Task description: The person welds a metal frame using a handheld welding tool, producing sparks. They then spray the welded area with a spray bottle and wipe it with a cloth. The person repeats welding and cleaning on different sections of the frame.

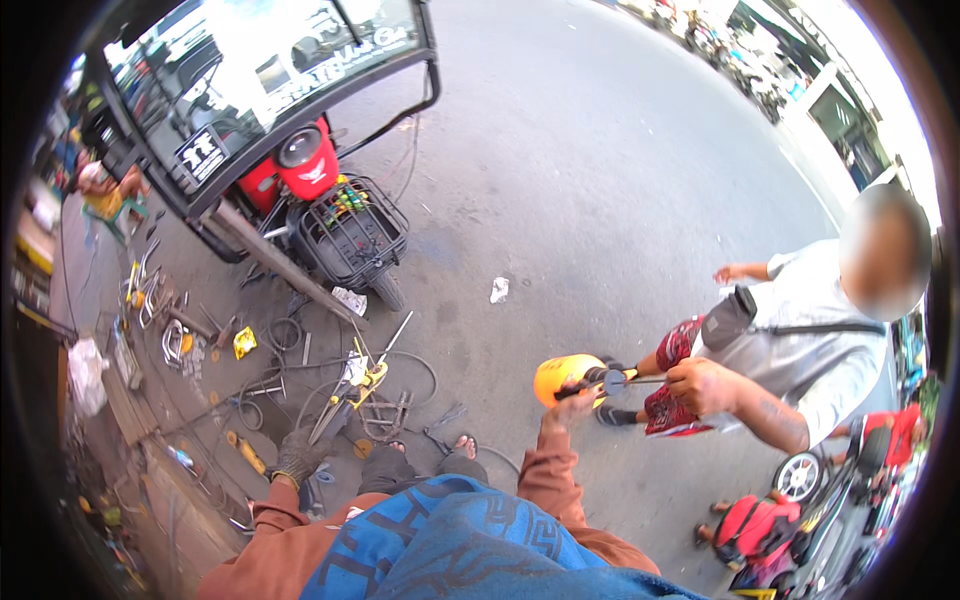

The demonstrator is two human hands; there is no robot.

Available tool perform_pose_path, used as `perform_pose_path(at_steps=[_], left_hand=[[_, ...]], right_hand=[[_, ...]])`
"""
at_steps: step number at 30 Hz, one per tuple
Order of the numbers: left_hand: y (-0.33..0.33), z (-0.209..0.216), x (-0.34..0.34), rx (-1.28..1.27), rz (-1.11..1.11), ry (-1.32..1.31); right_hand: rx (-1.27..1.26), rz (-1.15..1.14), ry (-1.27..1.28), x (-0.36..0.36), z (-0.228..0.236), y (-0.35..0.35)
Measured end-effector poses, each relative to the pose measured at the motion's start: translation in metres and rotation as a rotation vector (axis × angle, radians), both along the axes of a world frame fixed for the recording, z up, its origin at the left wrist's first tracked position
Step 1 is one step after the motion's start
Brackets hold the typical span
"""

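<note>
The right hand reaches forward, arm half bent, fingers wrapped around an orange tool at right centre, which another person's hand also grips. The gloved left hand hangs low left, fingers curled near metal scraps.

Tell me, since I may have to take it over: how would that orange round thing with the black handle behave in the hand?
The orange round thing looks like hard, rigid plastic, so probably stiff. Its rounded body would likely roll if set down. The right hand and another person's hand both meet it at the handle, suggesting it is light enough for one hand; its weight is uncertain.
</note>
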State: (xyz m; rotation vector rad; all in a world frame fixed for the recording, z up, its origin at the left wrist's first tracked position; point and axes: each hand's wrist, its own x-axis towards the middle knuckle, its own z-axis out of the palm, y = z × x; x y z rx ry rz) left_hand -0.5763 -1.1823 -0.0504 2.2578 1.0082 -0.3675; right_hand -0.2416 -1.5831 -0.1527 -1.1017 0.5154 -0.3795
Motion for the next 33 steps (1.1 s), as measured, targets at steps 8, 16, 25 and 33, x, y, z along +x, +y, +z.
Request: perform_pose_path(at_steps=[8,16,25,33], left_hand=[[-0.018,-0.041,-0.076,0.547,-0.575,-0.559],[-0.035,0.017,-0.126,-0.129,0.735,-0.26],[-0.021,-0.005,-0.169,-0.115,0.952,-0.34],[-0.038,-0.017,-0.175,-0.096,1.017,-0.353]], right_hand=[[-0.417,1.022,0.074,-0.033,0.107,0.027],[-0.439,1.565,0.115,-0.056,0.117,0.184],[-0.385,1.713,0.026,-0.057,0.101,0.325],[-0.235,1.685,0.108,-0.028,0.1,0.38]])
